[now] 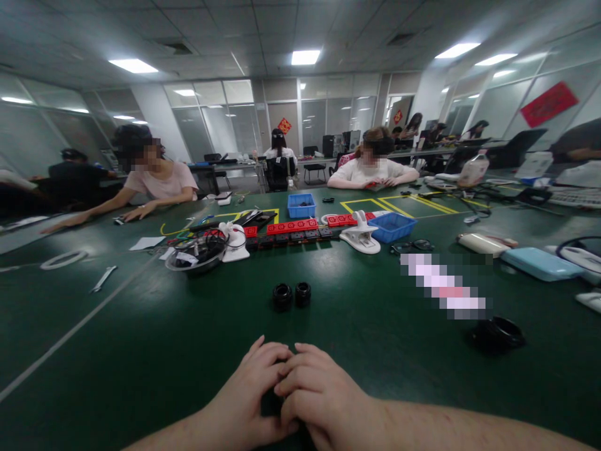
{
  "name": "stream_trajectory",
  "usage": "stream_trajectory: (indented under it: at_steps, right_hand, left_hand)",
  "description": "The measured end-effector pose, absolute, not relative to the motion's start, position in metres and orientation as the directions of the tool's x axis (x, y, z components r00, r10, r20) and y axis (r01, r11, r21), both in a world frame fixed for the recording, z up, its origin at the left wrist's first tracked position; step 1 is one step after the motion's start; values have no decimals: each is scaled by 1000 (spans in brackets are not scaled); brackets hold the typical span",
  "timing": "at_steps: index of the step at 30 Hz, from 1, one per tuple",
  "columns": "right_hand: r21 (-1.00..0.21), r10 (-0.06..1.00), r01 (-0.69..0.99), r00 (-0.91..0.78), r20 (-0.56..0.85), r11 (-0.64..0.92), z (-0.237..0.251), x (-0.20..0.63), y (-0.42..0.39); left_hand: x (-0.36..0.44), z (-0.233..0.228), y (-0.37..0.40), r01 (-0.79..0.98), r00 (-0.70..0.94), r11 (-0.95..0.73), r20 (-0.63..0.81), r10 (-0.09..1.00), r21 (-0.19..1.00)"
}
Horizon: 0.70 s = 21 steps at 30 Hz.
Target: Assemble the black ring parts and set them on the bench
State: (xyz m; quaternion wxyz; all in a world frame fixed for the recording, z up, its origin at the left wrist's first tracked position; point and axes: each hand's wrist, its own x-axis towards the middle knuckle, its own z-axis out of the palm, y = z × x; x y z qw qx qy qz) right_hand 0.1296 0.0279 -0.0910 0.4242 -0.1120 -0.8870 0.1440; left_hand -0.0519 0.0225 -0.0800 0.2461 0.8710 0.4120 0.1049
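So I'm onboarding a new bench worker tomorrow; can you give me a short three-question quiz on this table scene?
1. True or false: the left hand and right hand are pressed together on the green table.
2. How many small black round parts sit just beyond the hands? A) one B) two C) four
3. Fill in: the wrench lies on the person's ____ side.

Key: 1 true; 2 B; 3 left.
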Motion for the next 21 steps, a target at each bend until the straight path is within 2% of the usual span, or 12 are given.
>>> stream_trajectory:
  at_steps: [6, 10, 15, 21]
  right_hand:
    - [-394, 390, 160, -684, 617, 905, -77, 138, 23]
    - [-458, 461, 175, -613, 642, 871, -75, 141, 23]
    - [-568, 587, 239, -572, 573, 788, -80, 137, 23]
    - [-557, 622, 336, -625, 471, 759, -81, 131, 22]
  left_hand:
    - [-54, -79, 23, 659, 639, -527, -29, 769, 537]
    - [-54, -76, 24, 643, 647, -521, -34, 761, 561]
    - [-54, -74, 23, 648, 641, -512, -42, 766, 563]
    - [-52, -74, 22, 657, 636, -520, -31, 771, 546]
